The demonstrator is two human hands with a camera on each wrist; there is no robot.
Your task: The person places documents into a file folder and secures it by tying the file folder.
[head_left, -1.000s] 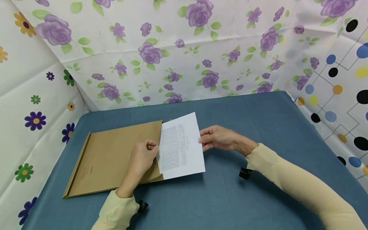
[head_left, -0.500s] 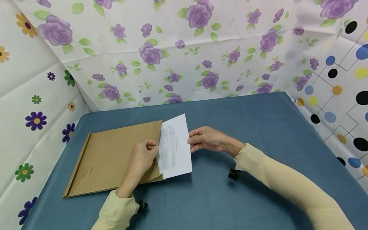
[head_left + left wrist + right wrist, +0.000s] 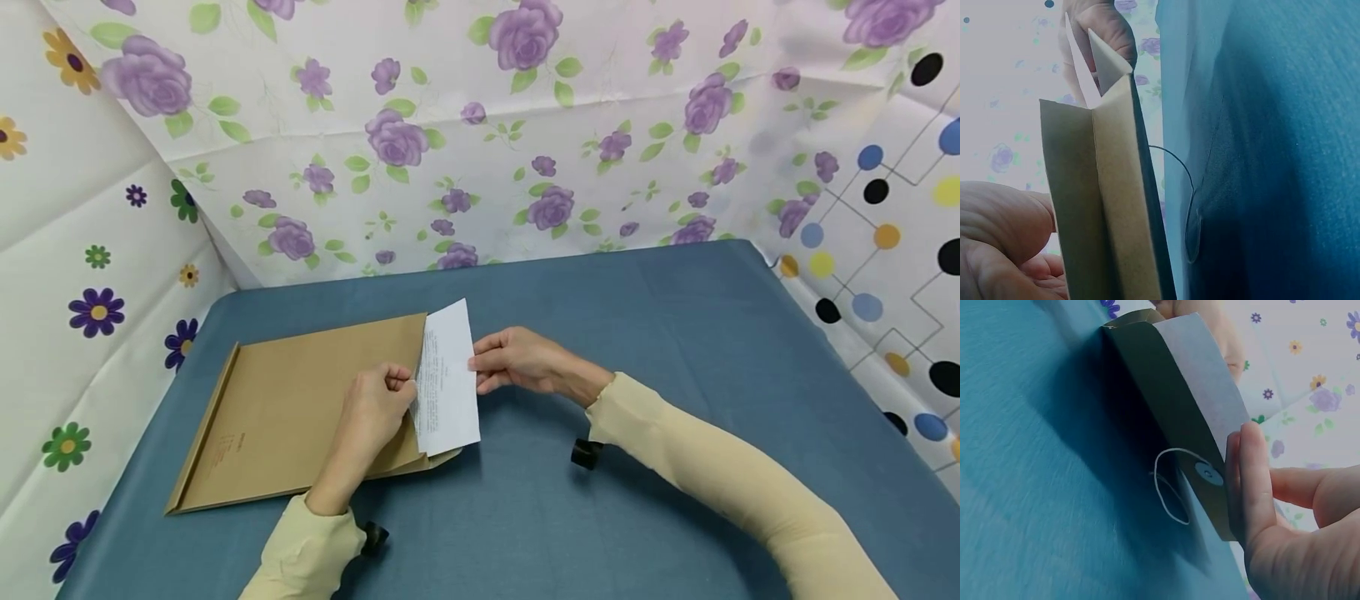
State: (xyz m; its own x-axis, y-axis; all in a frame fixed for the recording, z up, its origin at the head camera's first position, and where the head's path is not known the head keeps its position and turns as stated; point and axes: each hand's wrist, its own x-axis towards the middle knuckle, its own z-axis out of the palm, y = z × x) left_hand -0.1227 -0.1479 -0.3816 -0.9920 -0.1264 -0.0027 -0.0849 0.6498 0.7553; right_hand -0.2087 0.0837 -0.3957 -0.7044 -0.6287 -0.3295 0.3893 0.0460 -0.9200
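A brown paper document envelope (image 3: 300, 387) lies at the left of the table, its mouth to the right. A printed white sheet of paper (image 3: 453, 392) stands partly inside, with a strip showing beyond the mouth. My left hand (image 3: 372, 412) pinches the envelope's upper edge at the mouth. My right hand (image 3: 525, 361) pinches the outer edge of the paper between thumb and fingers. In the right wrist view, a round button (image 3: 1209, 474) with a loose string (image 3: 1159, 478) is on the envelope's flap (image 3: 1147, 381), below the paper. The paper's inner part is hidden.
The blue table cloth (image 3: 637, 333) spreads right of and in front of the envelope. Flowered sheeting (image 3: 480, 192) rises behind the table, and dotted sheeting (image 3: 885, 275) hangs at its right. The string (image 3: 1192, 187) dangles below the envelope in the left wrist view.
My right hand has moved left, pushing the paper deeper into the envelope, so less of it shows. More of the flap shows beneath the paper. My left hand has stayed in place.
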